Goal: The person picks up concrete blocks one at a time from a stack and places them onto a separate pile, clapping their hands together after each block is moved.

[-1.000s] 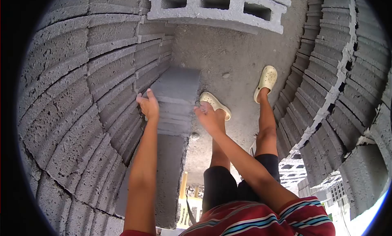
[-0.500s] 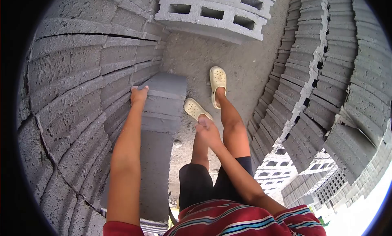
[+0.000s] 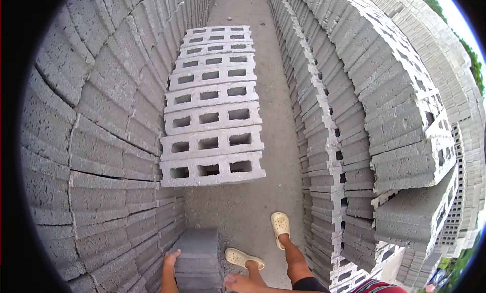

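At the bottom of the view is a short stack of smooth grey blocks (image 3: 195, 245), set against the left wall of blocks. My left hand (image 3: 171, 261) lies at the stack's left side, its fingers apart near the upper edge. On the stack's right side is my right hand (image 3: 234, 282), close to the blocks' face; its fingers are partly cut off and blurred. Neither hand has a block lifted off. A long row of hollow blocks (image 3: 210, 118) with three openings each lies on the ground beyond the stack.
A tall block wall (image 3: 101, 115) stands on the left. Stacked blocks (image 3: 324, 141) line the right side, with a tilted block (image 3: 412, 217) at the far right. Between them runs a dirt path (image 3: 276, 115). My feet in cream clogs (image 3: 280, 224) stand right of the short stack.
The view has tilted up and forward, showing the whole hollow-block row and path. My right hand has moved from before my legs to the stack's right side.
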`<action>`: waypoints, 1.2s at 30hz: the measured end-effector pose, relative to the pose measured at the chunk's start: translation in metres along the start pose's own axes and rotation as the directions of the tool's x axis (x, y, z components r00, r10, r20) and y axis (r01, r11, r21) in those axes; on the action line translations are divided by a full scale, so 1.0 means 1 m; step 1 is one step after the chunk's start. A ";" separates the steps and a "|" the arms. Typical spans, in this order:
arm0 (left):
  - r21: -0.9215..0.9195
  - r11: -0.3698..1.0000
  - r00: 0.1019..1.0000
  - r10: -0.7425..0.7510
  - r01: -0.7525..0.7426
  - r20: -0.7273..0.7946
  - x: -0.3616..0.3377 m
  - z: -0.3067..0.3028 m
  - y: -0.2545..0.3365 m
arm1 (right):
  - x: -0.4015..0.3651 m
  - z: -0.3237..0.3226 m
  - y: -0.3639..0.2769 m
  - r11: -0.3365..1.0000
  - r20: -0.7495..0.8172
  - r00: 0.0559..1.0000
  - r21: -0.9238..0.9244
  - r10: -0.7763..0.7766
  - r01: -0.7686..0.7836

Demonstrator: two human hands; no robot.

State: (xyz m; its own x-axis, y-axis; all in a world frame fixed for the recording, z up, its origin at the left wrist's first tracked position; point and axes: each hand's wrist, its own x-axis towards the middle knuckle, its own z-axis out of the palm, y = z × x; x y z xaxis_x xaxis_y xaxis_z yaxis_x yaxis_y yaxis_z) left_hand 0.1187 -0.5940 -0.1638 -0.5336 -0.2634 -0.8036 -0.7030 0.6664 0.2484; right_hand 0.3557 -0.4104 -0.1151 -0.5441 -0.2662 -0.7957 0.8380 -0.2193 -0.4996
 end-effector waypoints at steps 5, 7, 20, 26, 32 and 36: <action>-0.039 0.997 0.991 0.072 -0.068 0.112 0.019 -0.006 -0.021 | 0.006 -0.049 0.014 0.999 -0.161 0.986 -0.035 -0.031 0.025; 0.054 0.994 0.989 0.090 -0.097 0.117 -0.018 -0.008 -0.003 | 0.006 -0.052 0.022 0.998 -0.218 0.974 -0.033 -0.058 0.053; 0.105 0.962 0.953 0.230 -0.254 0.198 0.037 0.005 -0.043 | 0.038 -0.077 0.055 0.999 -0.186 0.982 -0.038 0.010 -0.017; 0.450 0.829 0.940 0.250 -0.333 0.234 -0.015 0.047 -0.014 | 0.050 -0.086 0.039 1.000 -0.283 0.959 0.018 0.006 -0.001; 0.325 0.934 0.978 0.189 -0.150 -0.092 -0.121 0.117 0.036 | 0.071 -0.087 0.051 0.960 -0.436 0.887 0.280 0.148 -0.022; 0.136 0.953 0.958 0.281 -0.272 -0.052 -0.107 0.155 0.033 | 0.082 -0.113 0.059 0.829 -0.447 0.832 0.559 0.329 -0.027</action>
State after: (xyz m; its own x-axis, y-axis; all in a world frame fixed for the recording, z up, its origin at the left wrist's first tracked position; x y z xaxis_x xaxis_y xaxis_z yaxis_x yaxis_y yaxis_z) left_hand 0.2257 -0.4349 -0.1532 -0.7333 -0.1020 -0.6722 -0.4609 0.8015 0.3811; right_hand 0.3651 -0.3386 -0.2482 -0.1582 0.1262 -0.9793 0.6862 -0.6991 -0.2009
